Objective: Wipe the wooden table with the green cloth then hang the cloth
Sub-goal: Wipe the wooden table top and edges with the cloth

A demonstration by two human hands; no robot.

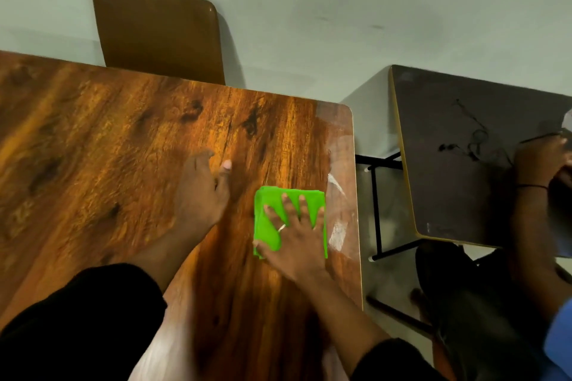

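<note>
A folded bright green cloth (268,226) lies flat on the wooden table (123,139), close to the table's right edge. My right hand (297,241) presses down on the cloth with its fingers spread; a ring shows on one finger. My left hand (202,192) rests flat on the bare wood just left of the cloth, holding nothing. A pale smeared streak runs along the table's right edge beside the cloth.
A brown chair (158,31) stands behind the table's far edge against the grey wall. To the right, across a narrow gap, is a dark table (458,164) with a thin cable on it. Another person's arm (535,195) and blue sleeve are at the far right.
</note>
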